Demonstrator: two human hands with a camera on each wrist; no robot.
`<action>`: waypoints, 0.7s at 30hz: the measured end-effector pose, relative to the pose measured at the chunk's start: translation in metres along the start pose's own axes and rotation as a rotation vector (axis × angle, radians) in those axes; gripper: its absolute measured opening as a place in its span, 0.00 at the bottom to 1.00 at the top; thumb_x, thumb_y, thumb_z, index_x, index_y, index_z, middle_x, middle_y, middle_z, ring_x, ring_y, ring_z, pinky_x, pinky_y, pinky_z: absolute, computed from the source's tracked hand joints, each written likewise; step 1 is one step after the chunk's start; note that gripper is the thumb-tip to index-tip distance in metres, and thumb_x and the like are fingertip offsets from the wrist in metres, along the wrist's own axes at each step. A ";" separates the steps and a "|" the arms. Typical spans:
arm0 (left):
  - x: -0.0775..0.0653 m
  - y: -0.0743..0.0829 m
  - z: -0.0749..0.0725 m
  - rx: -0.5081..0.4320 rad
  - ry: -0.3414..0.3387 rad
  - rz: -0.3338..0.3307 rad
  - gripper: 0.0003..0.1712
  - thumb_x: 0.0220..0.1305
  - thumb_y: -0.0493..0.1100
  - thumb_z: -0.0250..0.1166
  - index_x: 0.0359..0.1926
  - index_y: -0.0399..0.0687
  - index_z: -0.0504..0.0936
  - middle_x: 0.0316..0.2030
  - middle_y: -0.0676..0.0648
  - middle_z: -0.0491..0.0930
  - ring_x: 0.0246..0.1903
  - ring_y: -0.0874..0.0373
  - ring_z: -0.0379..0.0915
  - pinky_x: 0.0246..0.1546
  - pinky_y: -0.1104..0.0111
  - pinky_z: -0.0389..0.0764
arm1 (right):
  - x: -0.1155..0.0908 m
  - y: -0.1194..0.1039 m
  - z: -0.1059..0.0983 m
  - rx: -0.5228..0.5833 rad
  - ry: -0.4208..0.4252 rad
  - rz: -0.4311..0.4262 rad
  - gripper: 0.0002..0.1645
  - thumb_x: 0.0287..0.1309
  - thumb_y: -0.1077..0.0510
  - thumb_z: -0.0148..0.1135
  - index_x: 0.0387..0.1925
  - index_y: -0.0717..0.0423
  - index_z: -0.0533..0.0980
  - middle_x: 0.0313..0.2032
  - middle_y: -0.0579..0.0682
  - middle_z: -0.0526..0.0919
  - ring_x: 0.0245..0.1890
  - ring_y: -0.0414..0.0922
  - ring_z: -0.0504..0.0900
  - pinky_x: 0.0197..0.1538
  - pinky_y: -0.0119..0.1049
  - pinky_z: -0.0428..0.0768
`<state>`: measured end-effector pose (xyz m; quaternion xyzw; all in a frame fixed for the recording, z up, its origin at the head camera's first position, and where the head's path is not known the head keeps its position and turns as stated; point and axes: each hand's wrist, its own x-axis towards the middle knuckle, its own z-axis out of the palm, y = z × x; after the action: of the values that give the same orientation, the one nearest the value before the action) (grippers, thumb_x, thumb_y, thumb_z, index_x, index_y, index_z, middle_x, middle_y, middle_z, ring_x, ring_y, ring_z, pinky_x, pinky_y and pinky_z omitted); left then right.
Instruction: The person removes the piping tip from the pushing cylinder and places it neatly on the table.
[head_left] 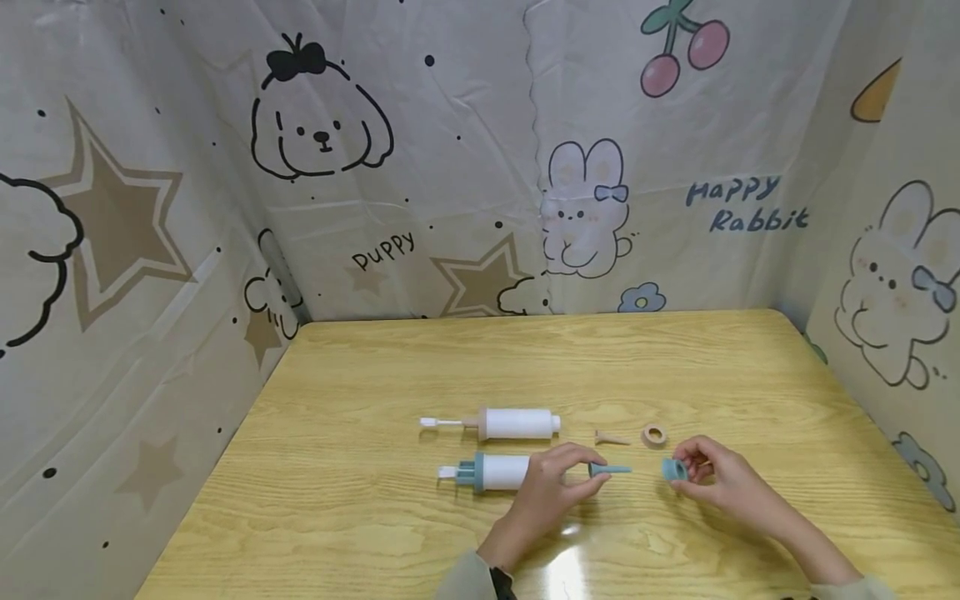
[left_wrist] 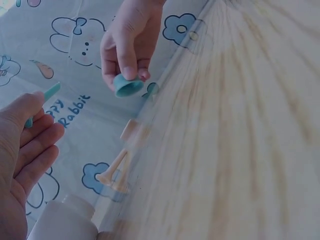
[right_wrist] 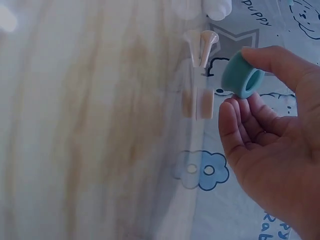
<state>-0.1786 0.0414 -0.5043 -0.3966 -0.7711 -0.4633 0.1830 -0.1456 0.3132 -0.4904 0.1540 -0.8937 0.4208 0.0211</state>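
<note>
In the head view, my left hand (head_left: pixel 551 483) pinches a slim teal tapered nozzle (head_left: pixel 618 469) between thumb and fingertips, its narrow end pointing right. Across from it, my right hand (head_left: pixel 723 483) holds a teal ring cap (head_left: pixel 671 470) by its edge, and the hole through it shows in the right wrist view. Partly behind the left hand lies a white bottle (head_left: pixel 504 472) with a teal collar and a white brush tip at its left end. In the left wrist view both teal pieces are held apart from each other.
Beyond the hands, a second white bottle (head_left: pixel 519 423) with a pinkish collar and brush lies on its side on the wooden table (head_left: pixel 360 533). To its right are a pinkish tapered nozzle (head_left: pixel 613 438) and a pinkish ring cap (head_left: pixel 655 435). Printed cloth (head_left: pixel 465 192) walls three sides.
</note>
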 end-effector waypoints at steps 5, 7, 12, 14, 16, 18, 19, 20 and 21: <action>-0.001 -0.001 0.001 0.009 -0.001 0.016 0.07 0.57 0.40 0.72 0.37 0.43 0.85 0.37 0.47 0.88 0.39 0.60 0.86 0.48 0.82 0.80 | 0.000 0.005 -0.002 -0.062 -0.076 -0.020 0.21 0.50 0.64 0.73 0.41 0.65 0.71 0.32 0.47 0.75 0.30 0.28 0.69 0.30 0.24 0.75; -0.001 -0.001 0.001 0.002 -0.009 0.008 0.07 0.58 0.40 0.72 0.37 0.43 0.85 0.37 0.47 0.88 0.39 0.60 0.86 0.48 0.82 0.80 | 0.001 0.007 -0.003 -0.081 -0.106 -0.007 0.21 0.50 0.63 0.73 0.42 0.65 0.71 0.32 0.48 0.74 0.30 0.28 0.68 0.29 0.24 0.74; -0.001 0.000 0.001 -0.015 -0.026 -0.014 0.07 0.58 0.39 0.71 0.37 0.43 0.85 0.37 0.46 0.88 0.39 0.59 0.86 0.48 0.82 0.80 | 0.002 0.009 -0.005 -0.104 -0.156 0.025 0.21 0.50 0.61 0.73 0.41 0.64 0.71 0.31 0.48 0.73 0.29 0.29 0.67 0.28 0.24 0.73; -0.001 0.000 0.001 -0.015 -0.029 -0.014 0.07 0.58 0.39 0.71 0.38 0.43 0.85 0.37 0.46 0.88 0.39 0.59 0.86 0.49 0.82 0.80 | 0.003 0.011 -0.005 -0.104 -0.165 0.026 0.20 0.51 0.60 0.73 0.40 0.64 0.71 0.31 0.48 0.72 0.28 0.29 0.67 0.28 0.25 0.73; -0.001 0.000 0.001 -0.010 -0.027 -0.007 0.07 0.58 0.39 0.71 0.38 0.43 0.85 0.37 0.46 0.88 0.39 0.59 0.86 0.49 0.82 0.80 | 0.003 0.012 -0.005 -0.104 -0.171 0.028 0.20 0.51 0.59 0.72 0.40 0.63 0.71 0.31 0.47 0.72 0.28 0.29 0.67 0.28 0.25 0.72; -0.001 0.000 0.001 -0.007 -0.026 -0.004 0.07 0.58 0.39 0.71 0.38 0.43 0.85 0.37 0.46 0.88 0.39 0.59 0.86 0.49 0.82 0.80 | 0.003 0.012 -0.005 -0.105 -0.176 0.031 0.20 0.51 0.59 0.72 0.39 0.63 0.71 0.30 0.47 0.72 0.28 0.29 0.67 0.28 0.25 0.72; -0.001 0.000 0.001 -0.007 -0.027 -0.003 0.07 0.58 0.39 0.71 0.37 0.43 0.85 0.37 0.46 0.88 0.39 0.59 0.86 0.49 0.82 0.80 | 0.003 0.012 -0.005 -0.105 -0.179 0.033 0.20 0.51 0.59 0.72 0.39 0.63 0.71 0.30 0.47 0.72 0.28 0.29 0.66 0.28 0.25 0.72; -0.001 0.001 0.001 -0.003 -0.027 -0.001 0.07 0.58 0.40 0.71 0.37 0.43 0.85 0.37 0.46 0.88 0.39 0.60 0.86 0.49 0.82 0.80 | 0.003 0.013 -0.005 -0.106 -0.181 0.034 0.19 0.51 0.59 0.72 0.39 0.63 0.71 0.30 0.47 0.72 0.28 0.28 0.66 0.27 0.25 0.72; -0.001 0.001 0.001 -0.002 -0.029 0.000 0.07 0.58 0.40 0.71 0.37 0.43 0.85 0.37 0.46 0.88 0.39 0.60 0.86 0.48 0.82 0.80 | 0.003 0.013 -0.005 -0.106 -0.185 0.036 0.19 0.52 0.58 0.72 0.39 0.62 0.71 0.30 0.47 0.72 0.28 0.28 0.66 0.27 0.25 0.72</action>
<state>-0.1771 0.0420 -0.5050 -0.4032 -0.7733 -0.4583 0.1715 -0.1530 0.3237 -0.4962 0.1746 -0.9154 0.3575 -0.0609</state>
